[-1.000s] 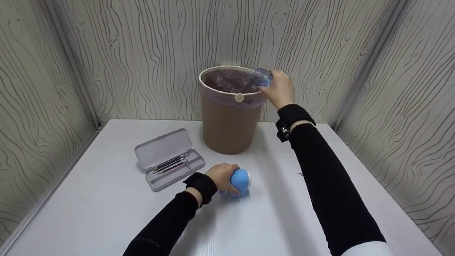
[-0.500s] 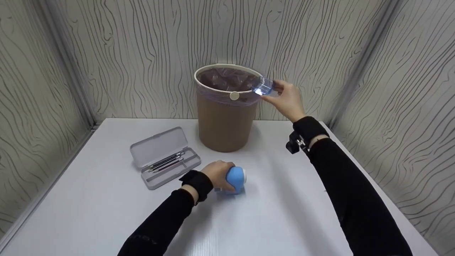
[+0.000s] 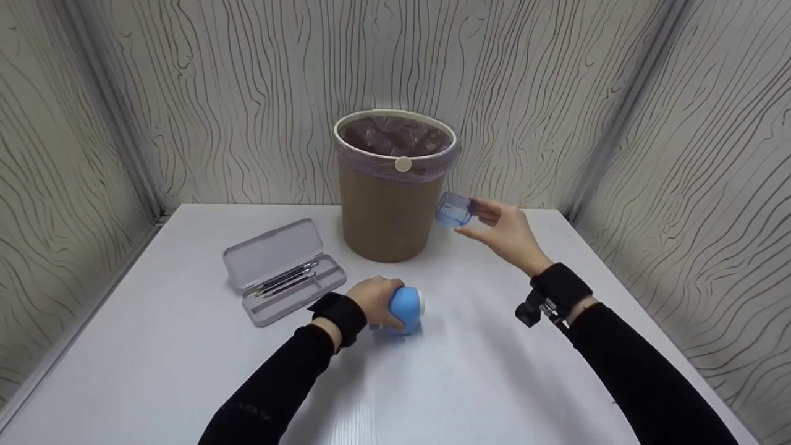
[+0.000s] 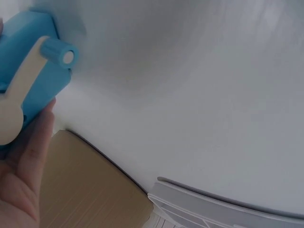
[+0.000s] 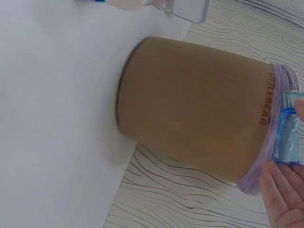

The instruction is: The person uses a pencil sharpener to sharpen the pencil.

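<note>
A blue crank pencil sharpener (image 3: 406,307) lies on the white table, gripped by my left hand (image 3: 372,303). Its pale crank arm with a blue knob (image 4: 58,52) shows in the left wrist view. To the right of the bin, my right hand (image 3: 511,238) pinches a small see-through blue shavings drawer (image 3: 454,210) between thumb and fingers, above the table. In the right wrist view the drawer (image 5: 288,137) overlaps the bin's liner edge. Whether anything is inside the drawer cannot be made out.
A brown bin (image 3: 386,216) with a purple plastic liner (image 3: 395,136) stands at the table's back. Left of it lies an open grey pencil case (image 3: 272,253) holding several pencils (image 3: 287,281). Patterned walls (image 3: 247,93) enclose the table (image 3: 154,346) at the back and sides.
My right hand has drawn the drawer away from over the bin's rim, down and toward me, to beside the bin. My left hand keeps its hold on the sharpener.
</note>
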`<action>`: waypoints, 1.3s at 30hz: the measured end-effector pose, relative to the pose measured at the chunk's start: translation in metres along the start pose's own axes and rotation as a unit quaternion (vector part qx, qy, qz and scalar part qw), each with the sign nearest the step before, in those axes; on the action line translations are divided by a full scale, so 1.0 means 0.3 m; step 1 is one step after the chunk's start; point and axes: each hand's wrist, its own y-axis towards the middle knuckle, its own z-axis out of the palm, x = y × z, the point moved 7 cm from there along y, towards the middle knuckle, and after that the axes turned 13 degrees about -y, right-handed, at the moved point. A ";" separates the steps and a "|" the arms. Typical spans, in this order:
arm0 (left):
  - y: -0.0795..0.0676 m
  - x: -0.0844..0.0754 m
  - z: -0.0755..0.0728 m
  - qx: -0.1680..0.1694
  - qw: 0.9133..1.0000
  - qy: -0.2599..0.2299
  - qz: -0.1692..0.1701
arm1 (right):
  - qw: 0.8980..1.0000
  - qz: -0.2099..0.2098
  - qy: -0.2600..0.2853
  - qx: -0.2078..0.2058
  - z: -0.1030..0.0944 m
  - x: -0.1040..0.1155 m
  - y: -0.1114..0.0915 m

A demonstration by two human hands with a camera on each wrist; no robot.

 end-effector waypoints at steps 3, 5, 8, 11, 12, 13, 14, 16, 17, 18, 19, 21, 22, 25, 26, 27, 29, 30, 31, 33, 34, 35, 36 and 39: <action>0.000 -0.002 -0.001 0.003 1.000 0.001 -0.001 | 0.999 -0.004 0.001 0.040 0.065 -0.048 -0.057; 0.000 -0.001 0.000 0.005 1.000 -0.001 -0.004 | 0.997 -0.006 0.004 0.073 0.112 -0.084 -0.096; 0.000 0.002 -0.002 0.008 1.000 -0.002 -0.009 | 0.992 -0.004 0.012 0.125 0.178 -0.131 -0.148; 0.000 0.000 -0.003 0.005 1.000 0.001 -0.005 | 0.984 0.004 0.026 0.175 0.234 -0.174 -0.195; 0.000 -0.001 -0.004 0.004 1.000 0.003 -0.003 | 0.981 0.005 0.029 0.190 0.250 -0.186 -0.208; -0.001 -0.003 -0.005 0.001 1.000 0.005 -0.001 | 0.979 0.005 0.029 0.204 0.266 -0.198 -0.220; -0.001 -0.004 -0.006 0.000 1.000 0.007 0.001 | 0.976 0.005 0.030 0.216 0.280 -0.208 -0.231; -0.002 -0.005 -0.006 -0.004 1.000 0.010 0.004 | 0.971 0.002 0.030 0.239 0.307 -0.224 -0.248; -0.002 -0.006 -0.007 -0.005 1.000 0.012 0.004 | 0.969 0.000 0.029 0.247 0.319 -0.230 -0.254; -0.002 -0.005 -0.006 -0.003 1.000 0.011 0.000 | 0.967 -0.002 0.028 0.254 0.331 -0.235 -0.259; -0.001 -0.004 -0.005 -0.002 1.000 0.010 -0.003 | 0.965 -0.004 0.029 0.259 0.342 -0.239 -0.263; 0.001 -0.002 -0.003 0.002 1.000 0.008 -0.008 | 0.962 -0.005 0.031 0.270 0.364 -0.244 -0.271; 0.001 -0.002 -0.002 0.005 1.000 0.007 -0.010 | 0.961 -0.005 0.033 0.275 0.375 -0.245 -0.274; 0.005 -0.001 0.002 0.012 1.000 0.004 -0.010 | 0.957 0.003 0.033 0.288 0.405 -0.247 -0.283; 0.006 -0.002 0.003 0.014 1.000 0.003 -0.009 | 0.956 0.005 0.033 0.291 0.414 -0.246 -0.285; 0.006 -0.002 0.004 0.016 1.000 0.002 -0.008 | 0.956 0.007 0.034 0.292 0.422 -0.245 -0.286; 0.008 -0.001 0.005 0.019 1.000 0.001 -0.007 | 0.955 0.009 0.033 0.294 0.435 -0.241 -0.287; 0.008 -0.001 0.005 0.020 1.000 0.001 -0.006 | 0.955 0.008 0.034 0.294 0.440 -0.239 -0.287; 0.008 -0.001 0.005 0.021 1.000 0.001 -0.005 | 0.955 0.006 0.035 0.294 0.446 -0.236 -0.288; 0.007 -0.001 0.005 0.021 1.000 0.003 -0.002 | 0.955 0.004 0.040 0.294 0.457 -0.233 -0.288; 0.007 -0.002 0.005 0.021 1.000 0.004 0.000 | 0.955 0.003 0.040 0.293 0.461 -0.232 -0.288; 0.007 -0.003 0.004 0.021 1.000 0.004 0.001 | 0.955 0.004 0.043 0.293 0.465 -0.233 -0.288; 0.007 -0.003 0.003 0.021 1.000 0.004 0.001 | 0.955 0.006 0.043 0.294 0.469 -0.234 -0.288; 0.009 -0.003 0.001 0.023 1.000 0.001 -0.003 | 0.955 0.009 0.045 0.292 0.475 -0.239 -0.286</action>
